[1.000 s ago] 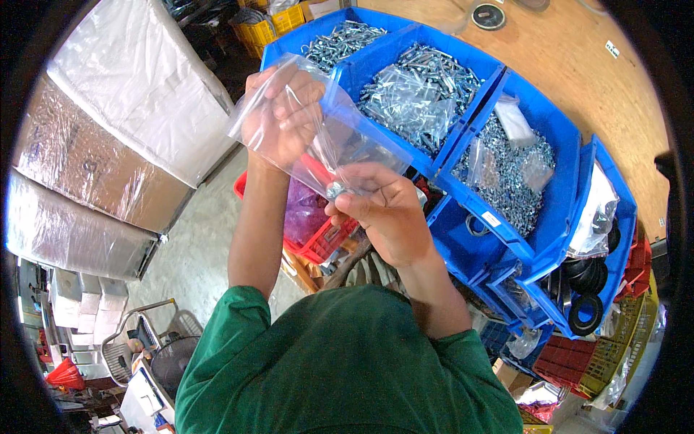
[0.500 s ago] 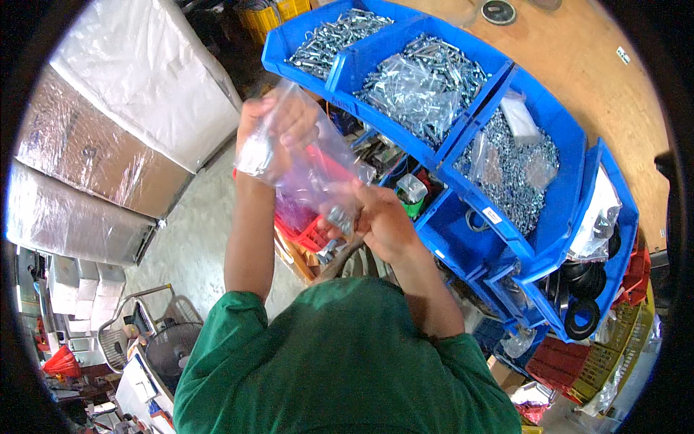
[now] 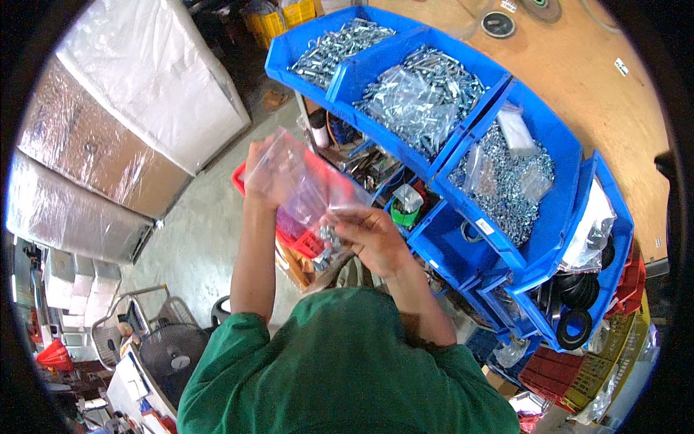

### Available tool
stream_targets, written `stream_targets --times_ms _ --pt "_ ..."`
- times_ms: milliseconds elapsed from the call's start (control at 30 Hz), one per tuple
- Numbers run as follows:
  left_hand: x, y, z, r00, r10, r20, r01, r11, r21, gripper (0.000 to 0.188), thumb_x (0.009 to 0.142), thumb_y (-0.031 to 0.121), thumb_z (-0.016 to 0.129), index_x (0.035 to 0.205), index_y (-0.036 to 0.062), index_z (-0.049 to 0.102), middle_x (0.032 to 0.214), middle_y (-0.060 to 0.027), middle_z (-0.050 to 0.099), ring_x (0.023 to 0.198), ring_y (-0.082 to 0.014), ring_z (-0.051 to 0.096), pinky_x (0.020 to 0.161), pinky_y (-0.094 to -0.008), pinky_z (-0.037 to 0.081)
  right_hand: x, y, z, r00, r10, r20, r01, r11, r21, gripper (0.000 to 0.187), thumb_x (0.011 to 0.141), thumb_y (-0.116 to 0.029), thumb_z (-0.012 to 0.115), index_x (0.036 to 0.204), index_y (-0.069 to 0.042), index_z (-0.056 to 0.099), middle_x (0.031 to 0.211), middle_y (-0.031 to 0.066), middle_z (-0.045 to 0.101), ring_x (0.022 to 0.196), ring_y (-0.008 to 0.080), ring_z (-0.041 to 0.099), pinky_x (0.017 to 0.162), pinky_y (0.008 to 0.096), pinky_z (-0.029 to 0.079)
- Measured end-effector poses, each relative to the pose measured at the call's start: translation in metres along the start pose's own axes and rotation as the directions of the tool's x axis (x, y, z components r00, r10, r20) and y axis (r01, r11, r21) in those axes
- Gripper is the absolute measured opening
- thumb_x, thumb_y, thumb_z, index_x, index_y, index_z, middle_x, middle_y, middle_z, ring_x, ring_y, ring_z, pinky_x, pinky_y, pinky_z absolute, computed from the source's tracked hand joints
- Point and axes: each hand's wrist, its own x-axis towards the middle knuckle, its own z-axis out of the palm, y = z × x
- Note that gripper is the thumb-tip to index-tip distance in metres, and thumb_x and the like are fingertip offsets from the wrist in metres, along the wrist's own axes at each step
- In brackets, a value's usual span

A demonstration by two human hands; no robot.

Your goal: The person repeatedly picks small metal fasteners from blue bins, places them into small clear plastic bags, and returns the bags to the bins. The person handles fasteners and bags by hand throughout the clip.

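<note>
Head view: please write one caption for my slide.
Left hand and right hand hold a clear bag near blue bins of metal fasteners.

The person's left hand point(image 3: 264, 173) and right hand point(image 3: 372, 242) hold a clear bag point(image 3: 307, 189) toward ten o'clock; blue bins point(image 3: 463, 202) of metal parts point(image 3: 426, 79) span twelve to three.

I see bright light glaring off the wrapped stack point(image 3: 119, 137); the clear bag point(image 3: 311, 181) looks slightly blurred, straight edges bend outward, corners fall black.
</note>
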Motion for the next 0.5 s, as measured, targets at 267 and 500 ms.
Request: stream_targets --times_ms 267,500 --pt "-0.065 -0.05 0.024 0.995 0.088 -0.042 -0.056 0.869 0.491 0.069 0.101 0.057 0.042 0.132 -0.0021 0.055 0.115 -0.0104 0.066 0.099 -0.0186 0.063 0.089 -0.0324 0.051 0.006 -0.006 0.01 0.882 -0.41 -0.232 0.404 0.912 -0.078 0.025 0.102 -0.012 0.055 0.122 0.001 0.062 0.115 0.0164 0.07 0.108 0.0229 0.068 0.091 0.0322 0.055" --pt "-0.101 -0.088 0.096 0.983 0.126 -0.135 0.052 0.514 0.856 0.042 0.094 -0.002 0.065 0.135 -0.0038 0.053 0.107 -0.0074 0.069 0.095 -0.01 0.064 0.079 -0.0233 0.051 -0.001 -0.025 0.024 0.726 -0.642 -0.246 0.434 0.706 -0.561 0.027 0.105 -0.013 0.049 0.122 0.001 0.064 0.112 0.0124 0.072 0.104 0.0159 0.066 0.092 0.0307 0.052"
